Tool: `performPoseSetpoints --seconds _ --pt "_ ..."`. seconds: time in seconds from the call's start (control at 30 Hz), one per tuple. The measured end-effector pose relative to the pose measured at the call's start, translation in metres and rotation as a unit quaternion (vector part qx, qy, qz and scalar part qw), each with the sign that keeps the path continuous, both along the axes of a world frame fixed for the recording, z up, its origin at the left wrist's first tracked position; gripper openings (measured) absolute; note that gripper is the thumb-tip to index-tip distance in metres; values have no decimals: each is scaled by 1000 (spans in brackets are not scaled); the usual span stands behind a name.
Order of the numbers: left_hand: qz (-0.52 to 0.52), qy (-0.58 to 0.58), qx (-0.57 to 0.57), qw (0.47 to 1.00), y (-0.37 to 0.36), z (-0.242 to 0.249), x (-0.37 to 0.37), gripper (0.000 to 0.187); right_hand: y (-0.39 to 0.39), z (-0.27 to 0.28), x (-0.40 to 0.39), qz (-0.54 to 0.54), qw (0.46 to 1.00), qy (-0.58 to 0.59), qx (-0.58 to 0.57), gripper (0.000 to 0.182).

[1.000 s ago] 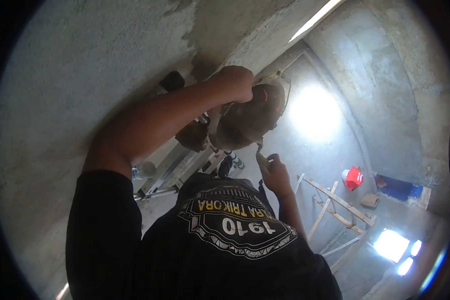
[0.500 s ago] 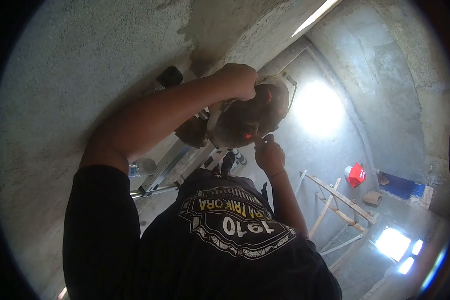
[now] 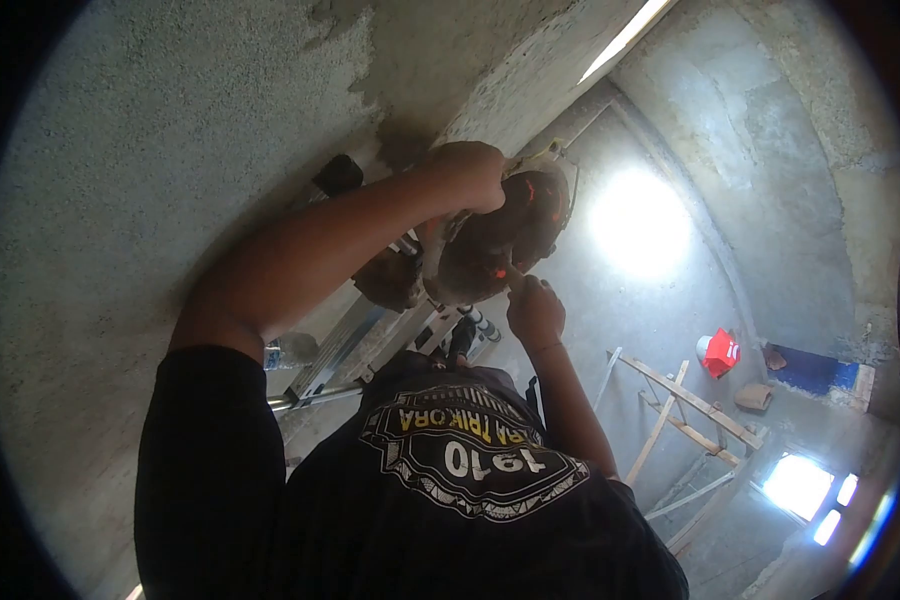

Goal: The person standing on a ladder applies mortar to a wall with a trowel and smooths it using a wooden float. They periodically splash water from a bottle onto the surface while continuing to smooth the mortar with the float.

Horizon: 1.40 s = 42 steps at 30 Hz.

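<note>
My left hand (image 3: 473, 175) is closed at the upper rim of a dirty bucket (image 3: 467, 270), with the fingertips hidden. Red-orange marks show on the bucket's dark inside, and a thin wire handle (image 3: 573, 195) stands at its far side. Below the bucket's near edge, my right hand (image 3: 536, 312) is closed around the end of a slim, light-coloured tool (image 3: 515, 275) that reaches into the bucket. The tool's far end is hard to make out. Beside the bucket, under my left forearm, is a brown, mud-stained object (image 3: 388, 280).
An aluminium ladder (image 3: 340, 345) stands beneath me, with a black end cap (image 3: 338, 175) near the rough plastered wall (image 3: 260, 110). Far below are a wooden frame (image 3: 690, 405), a red-and-white bag-like item (image 3: 718, 353) and a blue panel (image 3: 815, 370).
The view has shifted slightly. My left hand and the bucket's upper part sit a little lower and further left in view. Both hands remain closed at the bucket.
</note>
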<state>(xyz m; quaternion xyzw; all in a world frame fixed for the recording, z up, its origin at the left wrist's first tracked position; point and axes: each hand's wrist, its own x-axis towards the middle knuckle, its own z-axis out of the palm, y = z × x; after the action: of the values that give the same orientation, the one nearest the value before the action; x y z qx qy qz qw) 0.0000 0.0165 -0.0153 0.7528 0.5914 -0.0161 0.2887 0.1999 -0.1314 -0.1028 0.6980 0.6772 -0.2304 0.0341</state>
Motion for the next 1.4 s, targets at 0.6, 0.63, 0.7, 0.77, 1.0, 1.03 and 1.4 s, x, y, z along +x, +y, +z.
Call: performPoseSetpoints --seconds 0.6,0.63,0.7,0.77,1.0,1.03,1.4 --pt "-18 8 31 999 -2 9 0 38 -71 -9 51 -60 971 150 177 41" --pt "-20 9 35 999 -3 11 0 38 -72 -9 54 -69 969 162 174 38" --pt "-18 14 16 1000 -2 14 -1 38 -73 -10 57 -95 957 200 186 36" --pt "-14 3 22 1000 -5 10 -1 39 -77 -6 64 -120 943 237 199 35" --pt "-2 -27 21 999 -4 2 1 33 -31 51 109 -51 933 228 275 40" --pt "2 -14 -14 1000 -4 10 2 41 -19 59 119 -20 929 208 305 40" --pt "-7 -24 78 997 -10 -1 -1 39 132 184 161 103 898 146 401 46"
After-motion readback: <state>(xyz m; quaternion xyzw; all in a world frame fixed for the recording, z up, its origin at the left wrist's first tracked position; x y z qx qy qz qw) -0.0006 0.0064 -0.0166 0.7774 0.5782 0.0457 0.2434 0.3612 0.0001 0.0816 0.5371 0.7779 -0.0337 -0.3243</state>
